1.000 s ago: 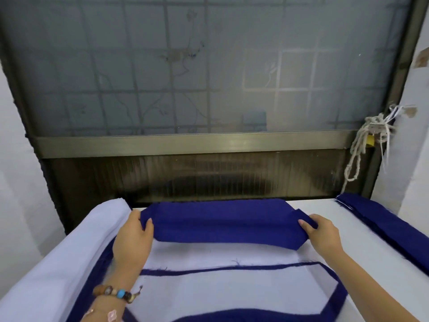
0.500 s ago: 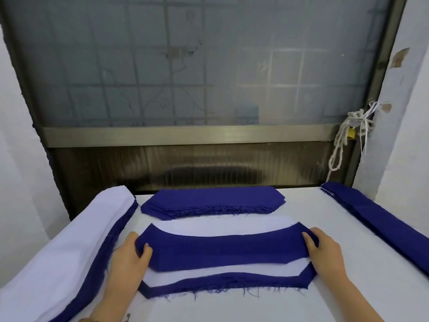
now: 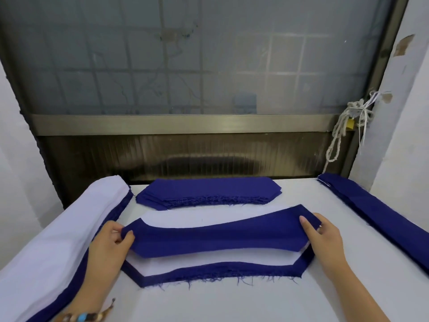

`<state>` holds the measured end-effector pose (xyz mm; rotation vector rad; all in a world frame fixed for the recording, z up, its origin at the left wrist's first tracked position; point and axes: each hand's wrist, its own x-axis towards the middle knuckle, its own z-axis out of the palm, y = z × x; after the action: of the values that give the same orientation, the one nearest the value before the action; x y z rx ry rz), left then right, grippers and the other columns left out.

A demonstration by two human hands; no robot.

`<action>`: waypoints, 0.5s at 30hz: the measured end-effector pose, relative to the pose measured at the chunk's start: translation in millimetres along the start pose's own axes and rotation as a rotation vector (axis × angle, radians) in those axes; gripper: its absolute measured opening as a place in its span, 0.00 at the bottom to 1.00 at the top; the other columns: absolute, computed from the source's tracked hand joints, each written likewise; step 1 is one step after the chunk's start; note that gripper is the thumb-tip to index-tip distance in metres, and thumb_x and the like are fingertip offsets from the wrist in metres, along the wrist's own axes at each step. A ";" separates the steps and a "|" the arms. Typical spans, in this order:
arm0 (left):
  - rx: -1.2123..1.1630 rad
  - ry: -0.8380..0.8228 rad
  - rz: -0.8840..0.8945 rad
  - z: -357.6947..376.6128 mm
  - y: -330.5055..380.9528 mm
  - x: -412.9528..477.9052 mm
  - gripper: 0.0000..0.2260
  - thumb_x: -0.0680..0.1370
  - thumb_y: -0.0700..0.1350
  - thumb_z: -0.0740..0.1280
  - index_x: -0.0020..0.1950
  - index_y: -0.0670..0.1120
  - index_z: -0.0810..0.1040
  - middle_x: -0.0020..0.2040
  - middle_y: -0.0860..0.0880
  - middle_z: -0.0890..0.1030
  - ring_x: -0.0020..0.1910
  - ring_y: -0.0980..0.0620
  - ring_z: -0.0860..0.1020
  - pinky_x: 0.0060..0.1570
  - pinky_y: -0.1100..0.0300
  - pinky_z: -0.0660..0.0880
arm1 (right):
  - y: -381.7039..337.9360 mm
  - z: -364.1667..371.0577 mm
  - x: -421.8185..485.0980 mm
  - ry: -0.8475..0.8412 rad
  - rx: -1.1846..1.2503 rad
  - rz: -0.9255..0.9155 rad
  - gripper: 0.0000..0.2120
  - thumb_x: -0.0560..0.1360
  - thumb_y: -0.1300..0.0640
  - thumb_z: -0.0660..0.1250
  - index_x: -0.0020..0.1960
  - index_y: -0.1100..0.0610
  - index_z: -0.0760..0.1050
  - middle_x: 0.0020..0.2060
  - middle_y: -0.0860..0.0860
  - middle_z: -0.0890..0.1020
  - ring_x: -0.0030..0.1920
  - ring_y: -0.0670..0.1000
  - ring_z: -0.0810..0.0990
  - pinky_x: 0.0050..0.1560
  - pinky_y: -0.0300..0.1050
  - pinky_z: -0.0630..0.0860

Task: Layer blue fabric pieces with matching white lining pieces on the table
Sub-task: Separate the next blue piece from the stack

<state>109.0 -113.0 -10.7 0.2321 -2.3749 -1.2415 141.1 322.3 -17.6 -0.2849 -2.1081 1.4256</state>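
White bench [image 3: 232, 303]: blue piece [image 3: 220, 238] being laid on white lining [image 3: 209, 260].
Left hand [image 3: 109, 245] and right hand [image 3: 325, 238] pinch its ends; next, square edges.

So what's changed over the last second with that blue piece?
Both hands, left hand and right hand, carried the blue piece from the far blue stack toward the person. It now hangs over the white lining, gripped at both ends, not yet flat. The far stack, white pile and right strips stayed put.
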 end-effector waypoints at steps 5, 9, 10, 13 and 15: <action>0.072 -0.088 0.065 -1.5 -8.1 2.8 0.12 0.75 0.38 0.69 0.45 0.53 0.70 0.27 0.48 0.75 0.27 0.49 0.74 0.27 0.63 0.70 | 6.0 -4.2 0.2 -0.077 -0.143 0.020 0.06 0.77 0.54 0.66 0.41 0.51 0.76 0.33 0.47 0.82 0.35 0.49 0.80 0.34 0.42 0.72; 0.177 -0.169 0.057 3.3 -16.7 2.6 0.11 0.75 0.41 0.69 0.50 0.53 0.69 0.30 0.49 0.75 0.27 0.52 0.73 0.25 0.61 0.69 | 15.3 0.2 -1.4 -0.173 -0.397 0.050 0.09 0.74 0.53 0.66 0.38 0.55 0.72 0.30 0.50 0.78 0.35 0.53 0.77 0.33 0.45 0.70; 0.181 -0.175 0.050 4.4 -17.7 2.2 0.11 0.76 0.43 0.69 0.52 0.53 0.69 0.33 0.49 0.76 0.29 0.52 0.75 0.27 0.61 0.70 | 15.9 0.7 -1.3 -0.159 -0.412 0.043 0.11 0.75 0.51 0.66 0.37 0.55 0.71 0.29 0.50 0.78 0.34 0.53 0.77 0.33 0.45 0.70; 0.173 -0.149 0.086 4.6 -20.9 0.4 0.10 0.77 0.46 0.67 0.54 0.53 0.68 0.36 0.47 0.75 0.33 0.50 0.76 0.32 0.58 0.72 | 18.4 -0.4 0.3 -0.100 -0.378 0.041 0.14 0.76 0.49 0.66 0.36 0.54 0.71 0.29 0.50 0.77 0.34 0.53 0.76 0.35 0.48 0.72; 0.159 -0.131 0.114 3.0 -22.2 -0.4 0.09 0.78 0.41 0.67 0.53 0.53 0.70 0.33 0.44 0.74 0.30 0.49 0.73 0.30 0.56 0.72 | 19.7 -0.3 0.5 -0.093 -0.371 0.054 0.12 0.76 0.49 0.67 0.37 0.54 0.72 0.31 0.49 0.79 0.36 0.53 0.77 0.36 0.48 0.73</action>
<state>106.7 -123.6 -30.2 0.0645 -2.5634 -1.0469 138.2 330.8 -35.1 -0.4271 -2.4538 1.0861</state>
